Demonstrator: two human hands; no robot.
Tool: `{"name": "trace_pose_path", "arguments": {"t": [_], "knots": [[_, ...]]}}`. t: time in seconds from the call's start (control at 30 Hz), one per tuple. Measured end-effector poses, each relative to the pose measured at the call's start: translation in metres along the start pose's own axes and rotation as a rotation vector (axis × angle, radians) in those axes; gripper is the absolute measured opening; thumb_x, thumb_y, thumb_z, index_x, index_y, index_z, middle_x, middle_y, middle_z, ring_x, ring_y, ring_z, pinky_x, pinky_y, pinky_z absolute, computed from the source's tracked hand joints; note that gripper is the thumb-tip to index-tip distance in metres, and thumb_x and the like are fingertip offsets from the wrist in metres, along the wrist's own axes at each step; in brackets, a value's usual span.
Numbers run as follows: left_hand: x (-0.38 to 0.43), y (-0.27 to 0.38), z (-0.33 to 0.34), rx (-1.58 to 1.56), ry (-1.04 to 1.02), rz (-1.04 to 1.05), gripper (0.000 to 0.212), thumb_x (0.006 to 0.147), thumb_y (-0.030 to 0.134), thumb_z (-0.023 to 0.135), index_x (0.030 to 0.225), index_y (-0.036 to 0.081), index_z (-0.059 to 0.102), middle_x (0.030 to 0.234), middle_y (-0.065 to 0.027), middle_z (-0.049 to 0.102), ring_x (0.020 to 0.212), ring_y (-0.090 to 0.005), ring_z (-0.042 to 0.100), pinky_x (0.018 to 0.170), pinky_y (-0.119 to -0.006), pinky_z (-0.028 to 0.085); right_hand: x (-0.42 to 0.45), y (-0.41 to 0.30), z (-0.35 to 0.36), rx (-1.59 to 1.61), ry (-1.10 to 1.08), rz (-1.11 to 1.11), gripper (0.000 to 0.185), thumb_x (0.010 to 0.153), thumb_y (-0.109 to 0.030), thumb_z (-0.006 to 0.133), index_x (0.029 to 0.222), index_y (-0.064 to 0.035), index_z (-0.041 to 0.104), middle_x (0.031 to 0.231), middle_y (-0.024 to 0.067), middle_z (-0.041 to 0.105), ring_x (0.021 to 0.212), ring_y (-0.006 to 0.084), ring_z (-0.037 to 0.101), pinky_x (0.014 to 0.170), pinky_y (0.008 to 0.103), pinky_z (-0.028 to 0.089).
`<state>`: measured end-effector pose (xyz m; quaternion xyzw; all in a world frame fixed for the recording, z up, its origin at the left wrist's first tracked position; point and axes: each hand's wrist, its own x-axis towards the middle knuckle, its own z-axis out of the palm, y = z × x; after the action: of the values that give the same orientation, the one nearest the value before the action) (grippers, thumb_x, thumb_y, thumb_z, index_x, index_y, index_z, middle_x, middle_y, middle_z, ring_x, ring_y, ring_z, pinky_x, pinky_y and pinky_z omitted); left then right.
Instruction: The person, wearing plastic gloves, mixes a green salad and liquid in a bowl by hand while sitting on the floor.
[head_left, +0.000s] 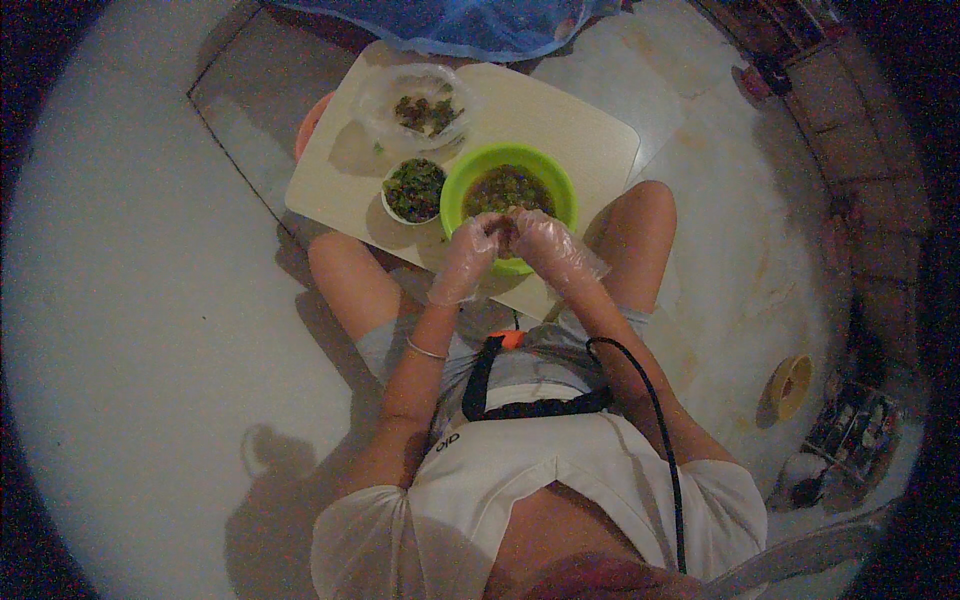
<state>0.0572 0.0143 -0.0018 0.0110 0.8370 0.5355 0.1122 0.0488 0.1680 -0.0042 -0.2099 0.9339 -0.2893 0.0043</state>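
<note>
Both of my hands wear clear plastic gloves and meet over the near edge of a bright green bowl (452, 199). Brownish liquid with chopped greens (510, 189) fills part of the bowl. My left hand (480, 238) has its fingers bent inward, close against those of my right hand (534, 232). Whatever lies between the fingertips is too small and blurred to tell. Just left of the green bowl stands a small white bowl (387, 206) heaped with dark leafy greens (416, 187). Farther back, a container lined with clear plastic (373, 94) holds brown and green food pieces (429, 111).
The low cream table (555, 105) spans the space between my knees. Blue mesh fabric (487, 30) hangs past its far edge, and a pinkish-orange round thing (309, 127) shows beneath its left side. A yellow ring-shaped object (792, 387) and a wire rack (855, 431) stand at right.
</note>
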Motion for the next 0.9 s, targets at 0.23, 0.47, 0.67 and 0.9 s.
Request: {"name": "trace_pose_path", "arguments": {"t": [0.23,0.47,0.67,0.9], "knots": [[0.005,-0.006,0.0,-0.017,-0.035,-0.041,0.024,0.089,0.012,0.05,0.104,-0.004,0.06,0.09,-0.013,0.066,0.072,-0.0221,0.063,0.066,-0.033,0.05,0.004,0.006,-0.005,0.076,-0.094,0.106,0.026,0.082,-0.027,0.061,0.094,-0.004,0.059,0.08,0.019,0.063,0.074,0.0351,0.063,0.065,0.0422,0.051],[0.01,0.004,-0.004,-0.34,-0.093,-0.139,0.025,0.093,0.015,0.048,0.112,0.001,0.057,0.094,-0.0039,0.065,0.079,-0.0125,0.06,0.066,-0.028,0.049,0.027,0.034,-0.03,0.247,0.082,0.021,0.025,0.083,-0.021,0.06,0.102,-0.0048,0.062,0.091,0.0184,0.064,0.083,0.0342,0.062,0.072,0.0403,0.049],[0.021,-0.046,0.013,-1.129,-0.198,-0.188,0.029,0.088,0.02,0.06,0.112,0.003,0.056,0.096,-0.0038,0.064,0.087,-0.0141,0.06,0.07,-0.028,0.049,0.111,0.007,-0.029,0.212,-0.14,-0.07,0.027,0.085,-0.026,0.056,0.098,-0.0026,0.06,0.088,0.0185,0.064,0.081,0.0372,0.061,0.071,0.0443,0.048],[0.023,-0.041,0.021,-1.072,-0.177,-0.112,0.03,0.081,0.027,0.07,0.098,0.004,0.062,0.09,-0.0068,0.065,0.078,-0.0171,0.062,0.068,-0.029,0.049,0.166,-0.005,0.015,-0.217,-0.416,-0.243,0.028,0.09,-0.025,0.046,0.099,-0.0036,0.061,0.088,0.0202,0.063,0.082,0.0378,0.062,0.073,0.0472,0.048]]}}
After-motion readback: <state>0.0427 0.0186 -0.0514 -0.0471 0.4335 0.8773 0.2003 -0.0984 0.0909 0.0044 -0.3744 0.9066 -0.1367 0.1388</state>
